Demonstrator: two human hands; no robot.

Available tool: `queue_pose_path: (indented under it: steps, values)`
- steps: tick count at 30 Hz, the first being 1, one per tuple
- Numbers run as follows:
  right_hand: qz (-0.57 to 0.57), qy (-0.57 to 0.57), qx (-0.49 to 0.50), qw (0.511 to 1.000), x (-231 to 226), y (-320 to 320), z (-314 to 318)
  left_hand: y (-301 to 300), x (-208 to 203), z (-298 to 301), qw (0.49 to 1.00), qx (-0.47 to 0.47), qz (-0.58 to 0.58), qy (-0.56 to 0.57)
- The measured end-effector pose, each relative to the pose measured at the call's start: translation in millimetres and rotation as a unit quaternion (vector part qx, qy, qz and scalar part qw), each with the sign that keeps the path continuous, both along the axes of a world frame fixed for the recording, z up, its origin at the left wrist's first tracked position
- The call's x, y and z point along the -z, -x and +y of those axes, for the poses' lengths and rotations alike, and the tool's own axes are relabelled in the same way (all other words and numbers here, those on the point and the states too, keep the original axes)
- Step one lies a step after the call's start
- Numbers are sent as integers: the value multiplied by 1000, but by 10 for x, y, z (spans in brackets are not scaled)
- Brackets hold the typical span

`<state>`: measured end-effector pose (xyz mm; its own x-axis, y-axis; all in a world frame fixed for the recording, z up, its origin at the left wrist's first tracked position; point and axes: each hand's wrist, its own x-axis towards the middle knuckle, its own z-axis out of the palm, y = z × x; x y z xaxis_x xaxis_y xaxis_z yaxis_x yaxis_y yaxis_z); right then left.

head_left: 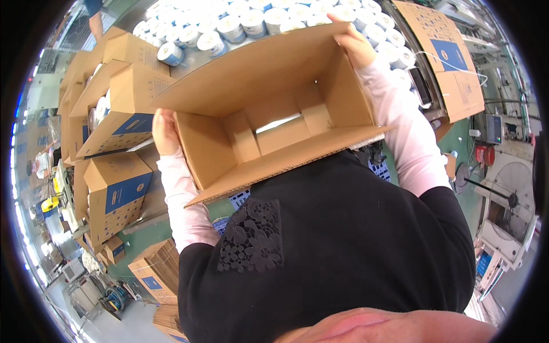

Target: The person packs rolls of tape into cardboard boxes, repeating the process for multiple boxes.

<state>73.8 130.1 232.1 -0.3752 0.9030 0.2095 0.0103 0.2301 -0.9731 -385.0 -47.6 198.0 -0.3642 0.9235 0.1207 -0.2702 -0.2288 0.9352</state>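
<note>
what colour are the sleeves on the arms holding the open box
Pale pink sleeves, seen in the head view, with both hands gripping the plain brown cardboard box.

Bright, even daylight through a strong fisheye lens.

We see flat white light from above, with glare washing out the white rolls (251, 20) at the top and the floor at lower left. Soft shadow fills the open carton (269, 114). Straight edges bow toward the black circular rim, where detail smears; the centre stays sharp.
</note>
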Motion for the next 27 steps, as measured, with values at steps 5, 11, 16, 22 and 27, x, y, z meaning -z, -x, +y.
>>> queue_pose_path:
  steps: [5, 11, 16, 22, 27]
  values:
    - [-138, 17, 216, 966, 50, 312, -98, -41, 205, 469, 951, -124, 216, 186]
    - [-468, -185, 203, 840, 195, 496, -28, 361, 467, 836, 835, 61, 188, 513]
    - [-567, -221, -136, 782, 156, 675, -330, -164, 585, 1351, 477, 391, 652, 441]
    - [-468, -238, -90, 846, 410, 852, -301, -1898, 854, 2720, 605, 359, 689, 173]
    - [-68, 42, -64, 995, 155, 359, 62, -2968, 1610, 3464, 569, 246, 756, 210]
